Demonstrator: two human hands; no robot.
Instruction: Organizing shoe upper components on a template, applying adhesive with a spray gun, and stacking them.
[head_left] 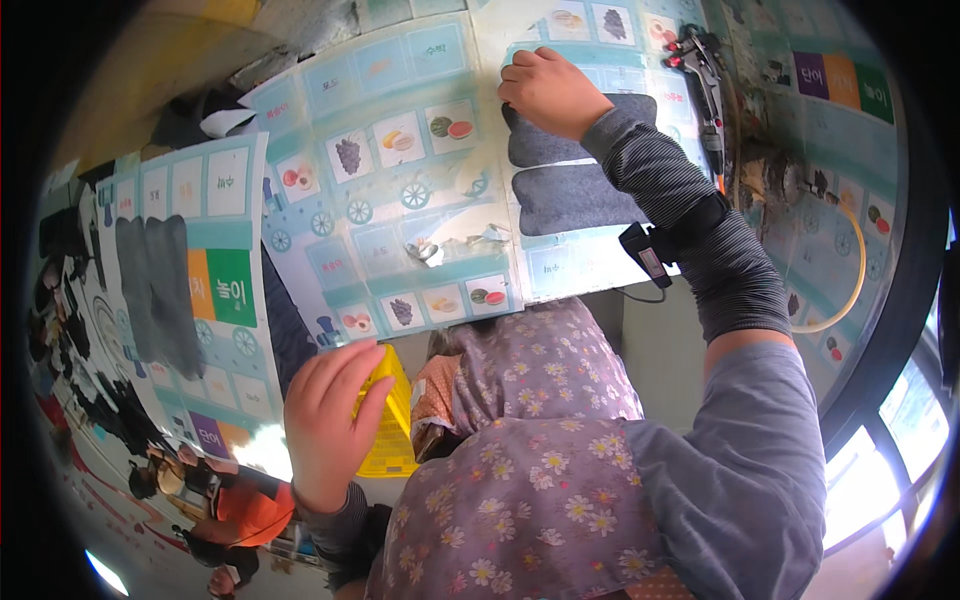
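My right hand (553, 92) is at the far side of the table, its fingers curled down by the upper dark grey wavy-edged piece (585, 140). Whatever its fingertips hold, if anything, is hidden beneath them. A second dark grey piece (578, 198) of similar shape lies just nearer to me. Both rest on a printed sheet (490, 180) with fruit pictures covering the tabletop. My left hand (335, 410) hovers at the table's near left edge, fingers stretched out and holding nothing. Below and beside it is a yellow plastic basket (397, 425).
A black and red hand tool (705, 95) lies at the table's right edge, near a yellowish hose (862, 255). Crumpled scraps (428, 252) sit mid-table. Another surface at left carries more dark grey pieces (165, 295). People (245, 515) are beyond, lower left.
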